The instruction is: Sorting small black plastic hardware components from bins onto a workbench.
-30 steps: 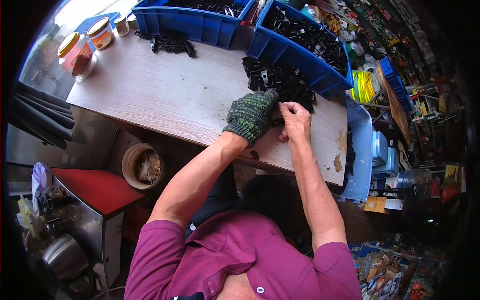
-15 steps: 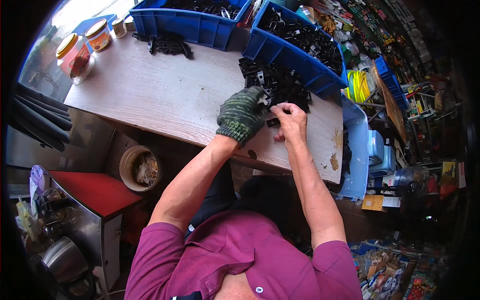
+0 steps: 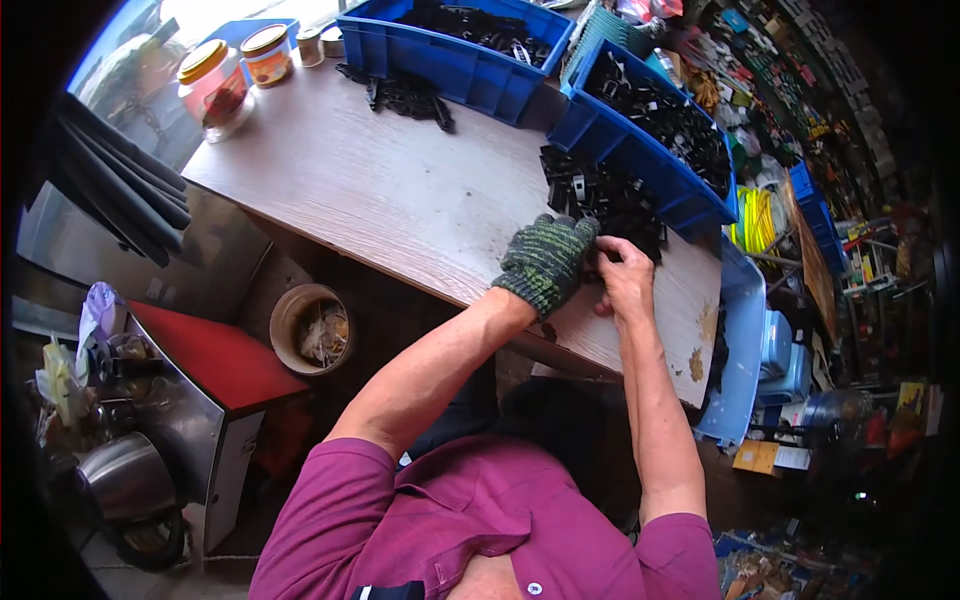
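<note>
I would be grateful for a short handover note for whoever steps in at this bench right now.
Left hand: in a green knitted glove, at the near edge of the pile of black parts, fingers curled; what it grips is hidden.
Right hand: bare, fingertips meeting the gloved ones at the pile; any part between them is too small to tell.
Things: the pile lies on the wooden table, beside a blue bin holding more black parts; a second blue bin and a smaller heap stand further back.
Done: cannot tell.
Left: the pile is large.
</note>
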A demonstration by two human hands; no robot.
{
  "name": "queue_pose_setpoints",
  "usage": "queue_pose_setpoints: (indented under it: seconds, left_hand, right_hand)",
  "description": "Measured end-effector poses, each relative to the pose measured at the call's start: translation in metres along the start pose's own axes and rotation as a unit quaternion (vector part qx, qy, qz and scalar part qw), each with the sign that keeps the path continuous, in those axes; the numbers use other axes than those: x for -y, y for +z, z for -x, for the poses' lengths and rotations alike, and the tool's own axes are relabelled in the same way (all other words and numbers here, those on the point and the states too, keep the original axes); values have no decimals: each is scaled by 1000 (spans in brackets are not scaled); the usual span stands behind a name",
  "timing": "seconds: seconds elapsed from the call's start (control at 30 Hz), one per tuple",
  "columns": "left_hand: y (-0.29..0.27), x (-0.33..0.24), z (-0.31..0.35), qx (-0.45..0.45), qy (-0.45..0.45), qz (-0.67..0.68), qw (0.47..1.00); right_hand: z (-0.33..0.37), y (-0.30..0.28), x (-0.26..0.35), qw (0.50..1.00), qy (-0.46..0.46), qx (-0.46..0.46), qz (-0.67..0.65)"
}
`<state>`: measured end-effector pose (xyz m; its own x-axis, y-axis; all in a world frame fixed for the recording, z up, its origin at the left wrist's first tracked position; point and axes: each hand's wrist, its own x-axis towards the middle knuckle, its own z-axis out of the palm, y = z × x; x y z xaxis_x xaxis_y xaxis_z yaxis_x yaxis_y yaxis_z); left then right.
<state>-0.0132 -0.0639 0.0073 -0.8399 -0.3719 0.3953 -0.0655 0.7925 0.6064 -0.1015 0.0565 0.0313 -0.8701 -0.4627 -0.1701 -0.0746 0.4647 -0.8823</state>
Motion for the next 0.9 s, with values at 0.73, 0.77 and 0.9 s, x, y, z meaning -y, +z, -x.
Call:
queue_pose_setpoints:
  seconds: [0.73, 0.77, 0.9]
  left_hand:
    - [-1, 9, 1, 14, 13, 37, 999]
    - [-1, 11, -1, 2, -3, 68, 998]
    - [2, 13, 1, -64, -52, 171, 982]
  right_hand:
    - [-5, 2, -14, 997, -47, 8, -57]
    - [-3, 4, -11, 997, -41, -14, -68]
    - [-2, 6, -8, 996, 1, 8, -90]
